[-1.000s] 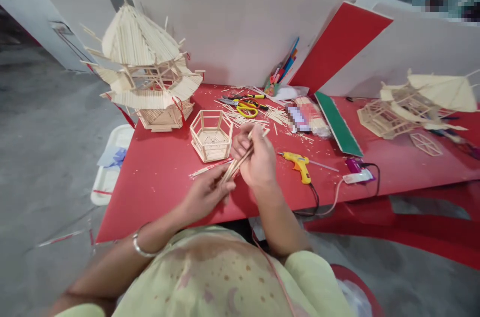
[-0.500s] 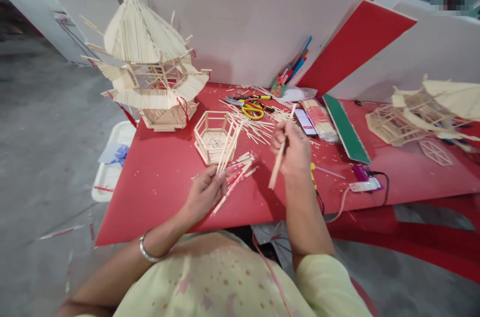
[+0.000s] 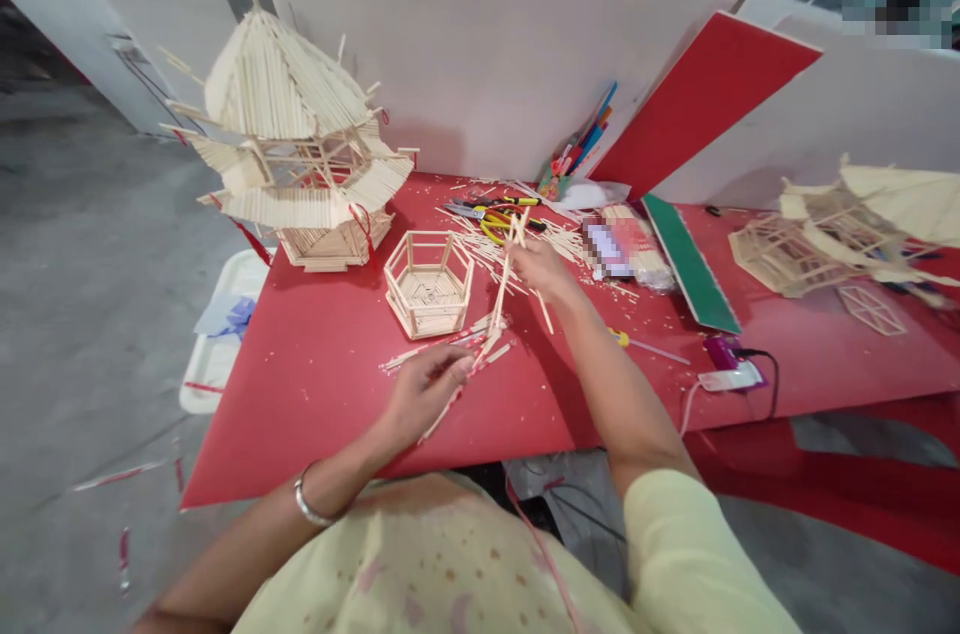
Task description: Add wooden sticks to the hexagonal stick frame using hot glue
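My right hand [image 3: 538, 269] is closed around several thin wooden sticks [image 3: 501, 294], which slant down toward the table. My left hand [image 3: 431, 389] hangs low over a small pile of sticks and red-and-white strips [image 3: 491, 344]; its thumb and forefinger are curved and slightly apart at the pile, with no stick plainly in them. Just beyond it stands a six-sided open frame of sticks [image 3: 429, 326], upright on the red table. Loose sticks [image 3: 487, 254] lie scattered behind my right hand.
A tall stick pagoda [image 3: 300, 204] stands at the left. Yellow-handled scissors [image 3: 491, 226], a pen holder [image 3: 553, 182], a phone [image 3: 607, 249] and a green board [image 3: 690, 264] are at the back. Another stick model [image 3: 802, 249] lies right, past a purple plug [image 3: 724, 354].
My right hand has moved left, toward the left hand. The sticks that stood up from my left hand are gone from it, and the right hand now holds long sticks there.
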{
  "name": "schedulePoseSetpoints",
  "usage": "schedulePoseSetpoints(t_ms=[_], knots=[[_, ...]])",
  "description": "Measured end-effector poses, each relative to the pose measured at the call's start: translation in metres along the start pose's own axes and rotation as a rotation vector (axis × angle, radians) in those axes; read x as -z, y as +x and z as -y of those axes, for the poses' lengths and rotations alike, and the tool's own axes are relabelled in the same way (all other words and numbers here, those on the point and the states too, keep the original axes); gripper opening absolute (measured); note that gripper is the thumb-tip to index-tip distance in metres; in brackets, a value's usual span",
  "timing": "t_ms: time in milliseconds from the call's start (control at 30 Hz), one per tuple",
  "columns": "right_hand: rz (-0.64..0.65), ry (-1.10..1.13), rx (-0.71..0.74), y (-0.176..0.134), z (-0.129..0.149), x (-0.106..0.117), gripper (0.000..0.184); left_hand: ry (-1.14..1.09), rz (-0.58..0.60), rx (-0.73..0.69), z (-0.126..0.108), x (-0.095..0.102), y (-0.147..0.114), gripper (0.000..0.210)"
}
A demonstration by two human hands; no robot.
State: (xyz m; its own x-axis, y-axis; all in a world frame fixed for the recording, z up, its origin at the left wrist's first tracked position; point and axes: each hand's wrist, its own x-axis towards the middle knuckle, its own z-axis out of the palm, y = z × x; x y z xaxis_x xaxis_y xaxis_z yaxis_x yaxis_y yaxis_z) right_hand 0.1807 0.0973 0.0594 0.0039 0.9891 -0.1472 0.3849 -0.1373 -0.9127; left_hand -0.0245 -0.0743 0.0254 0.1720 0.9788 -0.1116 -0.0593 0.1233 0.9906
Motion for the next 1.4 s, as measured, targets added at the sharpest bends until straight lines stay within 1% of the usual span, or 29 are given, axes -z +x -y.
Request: schedulePoseSetpoints(t_ms=[67,133,200,267,367,467,567,633,733,800,867,967,1133,1267,1400], knots=[[0.010,-0.099,-0.048,0.021,-0.005,-0.004,0.037,-0.132,-0.082,0.079,0.003,0.009,-0.002,0.042],[-0.002,-0.127,-0.057,0.027,-0.006,-0.005,0.035,-0.229,-0.153,0.109,0.005,0.017,-0.001,0.042],[-0.022,-0.102,-0.076,0.025,-0.002,0.000,0.035,-0.257,-0.205,0.109,0.007,0.022,0.001,0.042],[-0.007,-0.017,-0.084,0.017,0.007,0.007,0.039,-0.276,-0.226,0.123,0.008,0.023,0.004,0.042],[0.093,0.082,0.025,0.004,0.031,0.012,0.038,-0.339,-0.206,0.152,0.009,0.018,0.010,0.043],[0.209,0.101,0.144,-0.006,0.059,-0.001,0.033,-0.442,-0.175,0.150,0.006,0.012,0.014,0.049],[0.285,0.075,0.228,-0.011,0.081,-0.026,0.025,-0.513,-0.221,0.103,0.001,0.012,0.017,0.050],[0.336,0.011,0.228,-0.010,0.089,-0.044,0.021,-0.529,-0.262,0.076,-0.001,0.017,0.017,0.046],[0.391,-0.090,0.198,0.000,0.089,-0.064,0.024,-0.548,-0.315,0.056,-0.003,0.022,0.016,0.041],[0.412,-0.148,0.186,0.009,0.084,-0.072,0.027,-0.571,-0.350,0.045,-0.004,0.023,0.016,0.041],[0.409,-0.209,0.163,0.017,0.079,-0.078,0.029,-0.596,-0.352,0.067,-0.005,0.022,0.016,0.041],[0.388,-0.264,0.124,0.023,0.074,-0.081,0.029,-0.620,-0.310,0.132,-0.006,0.017,0.020,0.040],[0.389,-0.291,0.138,0.023,0.076,-0.082,0.024,-0.638,-0.220,0.231,-0.008,0.014,0.032,0.044],[0.391,-0.310,0.140,0.024,0.077,-0.085,0.022,-0.629,-0.230,0.233,-0.009,0.016,0.040,0.050],[0.387,-0.308,0.147,0.026,0.075,-0.086,0.019,-0.615,-0.246,0.221,-0.009,0.019,0.043,0.044]])
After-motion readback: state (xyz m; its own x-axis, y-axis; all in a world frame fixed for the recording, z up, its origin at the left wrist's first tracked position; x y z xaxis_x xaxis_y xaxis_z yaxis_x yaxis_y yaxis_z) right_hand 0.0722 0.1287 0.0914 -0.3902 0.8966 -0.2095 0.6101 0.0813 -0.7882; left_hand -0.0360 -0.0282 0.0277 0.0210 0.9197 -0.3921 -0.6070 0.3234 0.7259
